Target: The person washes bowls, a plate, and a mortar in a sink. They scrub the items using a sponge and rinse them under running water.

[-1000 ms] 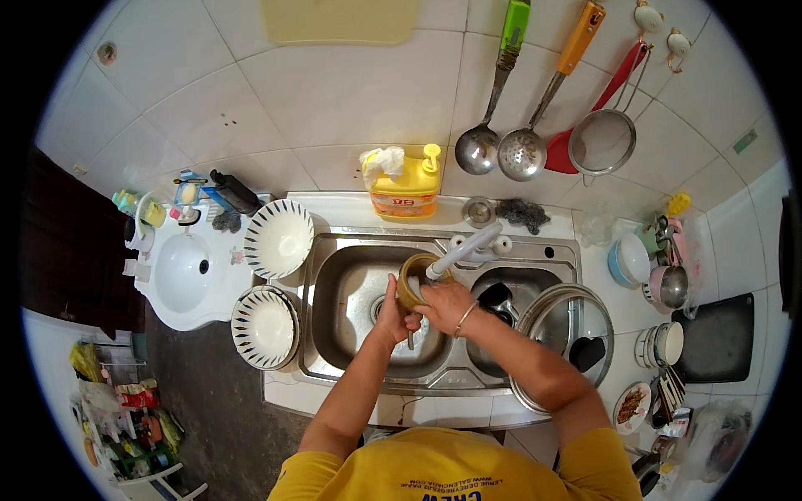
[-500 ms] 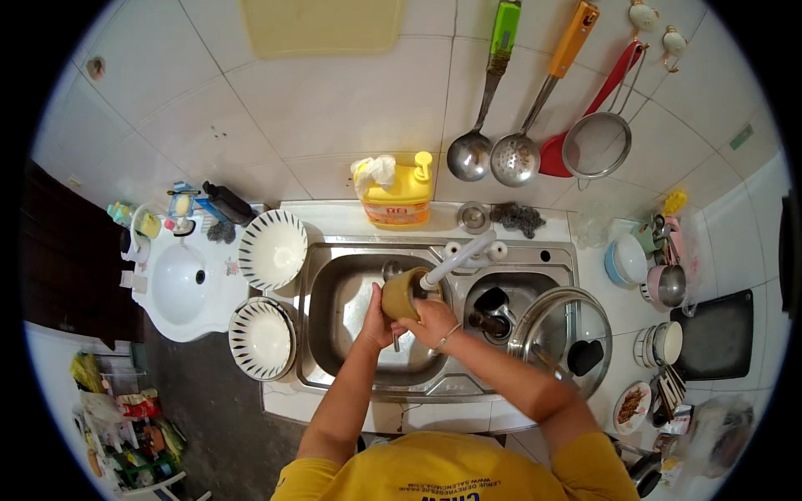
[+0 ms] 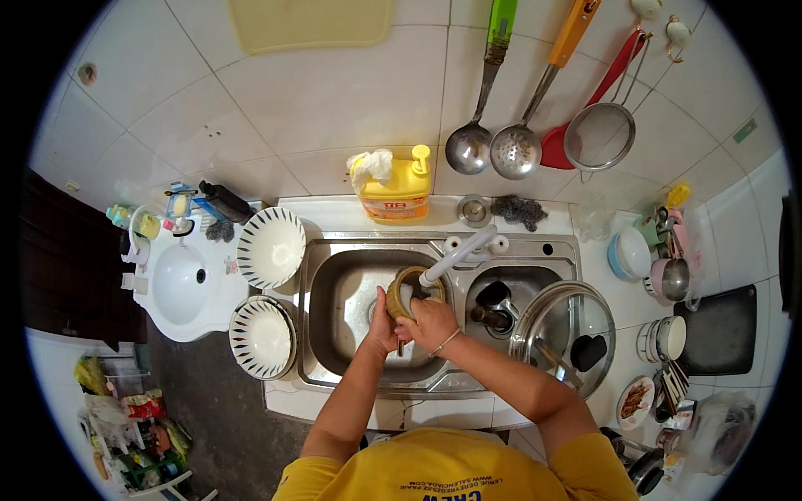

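Over the left basin of a steel double sink (image 3: 334, 309), my left hand (image 3: 383, 321) grips a round brown wooden cup-like holder (image 3: 399, 290) from its left side. My right hand (image 3: 432, 321) rests on the holder's near rim, fingers curled against it. The white tap spout (image 3: 455, 257) points down right above the holder's mouth. Whether water is running, I cannot tell. A thin dark stick-like thing (image 3: 400, 346) hangs just below my hands.
Two white striped bowls (image 3: 270, 247) (image 3: 262, 336) stand left of the sink. A yellow soap bottle (image 3: 399, 189) stands behind it. A glass lid (image 3: 562, 334) covers the right basin. Ladles and a strainer (image 3: 599, 135) hang on the tiled wall. Cups and bowls crowd the right counter.
The wooden holder and both hands have stayed under the tap over the left basin, shifting slightly; the view has tilted up a little, so the sink sits lower in the picture.
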